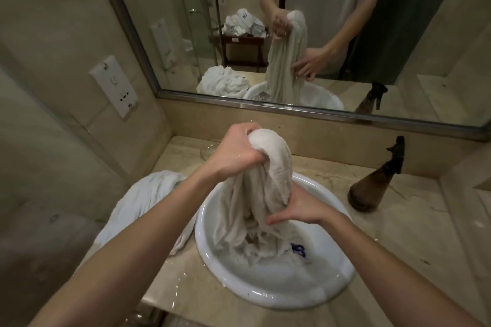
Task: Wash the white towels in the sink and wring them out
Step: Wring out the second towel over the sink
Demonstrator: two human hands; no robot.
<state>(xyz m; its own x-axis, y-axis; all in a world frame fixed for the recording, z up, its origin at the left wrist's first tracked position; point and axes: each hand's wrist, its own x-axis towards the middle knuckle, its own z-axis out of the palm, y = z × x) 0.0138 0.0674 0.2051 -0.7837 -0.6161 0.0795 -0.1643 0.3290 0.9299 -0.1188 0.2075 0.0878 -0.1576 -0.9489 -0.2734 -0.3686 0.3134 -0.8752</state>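
Observation:
A wet white towel [255, 194] hangs bunched over the round white sink [279, 289], its lower end trailing into the water. My left hand [236, 152] grips the towel's top, lifted above the basin. Lower down, my right hand [297, 207] squeezes the towel's middle, fingers wrapped round it. A second white towel [148, 199] lies heaped on the counter left of the sink. A small purple mark [299, 249] shows on the fabric in the water.
A brown spray bottle [374, 188] stands on the marble counter [398, 233] right of the sink. A glass bowl [210, 150] sits behind my left hand. The mirror [265, 34] spans the back wall. A wall socket plate [114, 85] is at left. Water is splashed on the counter's front.

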